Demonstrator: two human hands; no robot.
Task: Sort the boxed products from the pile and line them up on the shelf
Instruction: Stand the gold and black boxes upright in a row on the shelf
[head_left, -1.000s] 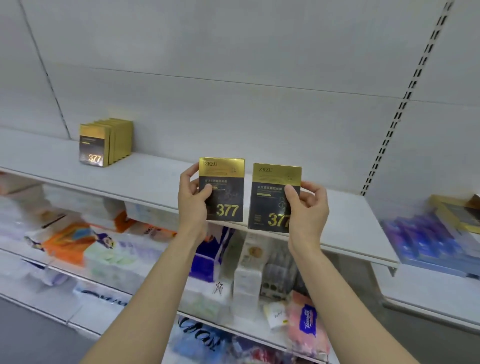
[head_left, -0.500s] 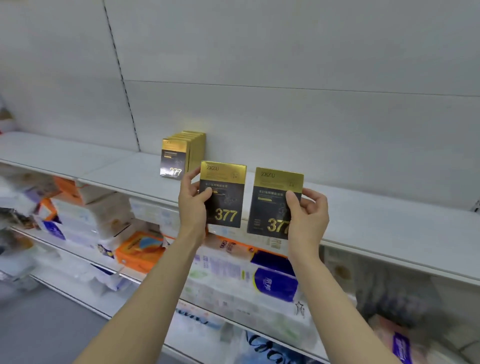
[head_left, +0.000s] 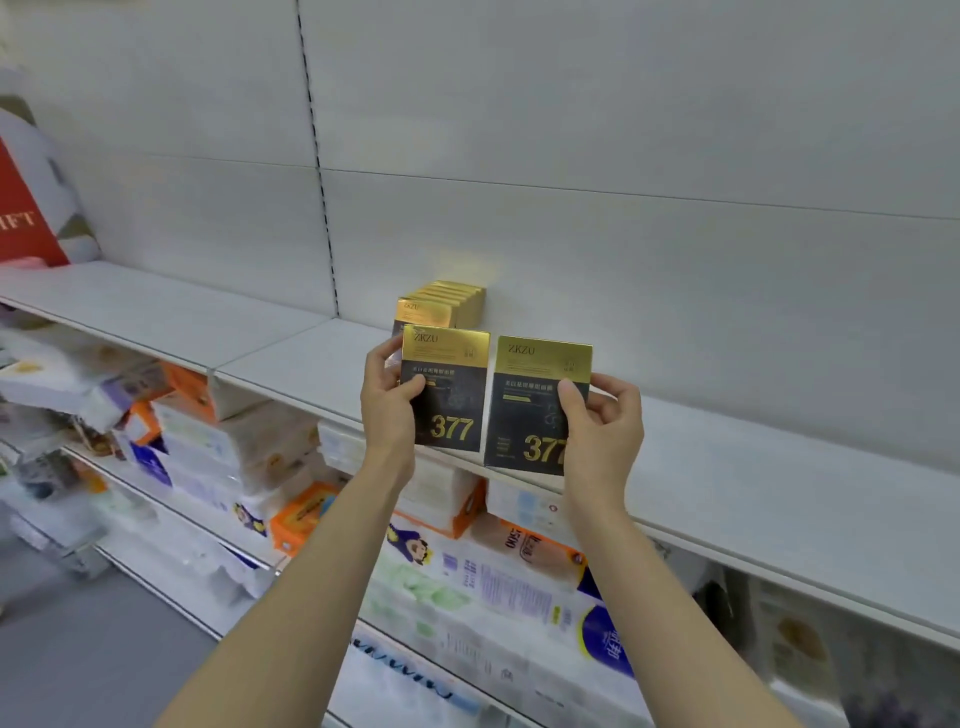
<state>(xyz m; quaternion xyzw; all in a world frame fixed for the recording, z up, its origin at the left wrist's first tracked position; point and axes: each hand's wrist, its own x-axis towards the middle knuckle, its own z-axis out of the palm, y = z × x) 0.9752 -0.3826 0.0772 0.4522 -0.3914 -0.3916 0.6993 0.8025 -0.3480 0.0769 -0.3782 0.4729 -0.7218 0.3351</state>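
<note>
Behind both fingers-gripped boxes, left hand's (head_left: 387, 410) and right hand's (head_left: 602, 431), shelved boxes (head_left: 447, 301) stand upright.

Two hands are visible, the left hand (head_left: 390, 410) and the right hand (head_left: 602, 431). Each one holds one gold-and-black box marked 377: the left box (head_left: 448, 387) and the right box (head_left: 537, 410), so two are held. At 12 o'clock from them, a row of boxes (head_left: 448, 299) stands on the shelf (head_left: 753, 467), about six, not sure.
</note>
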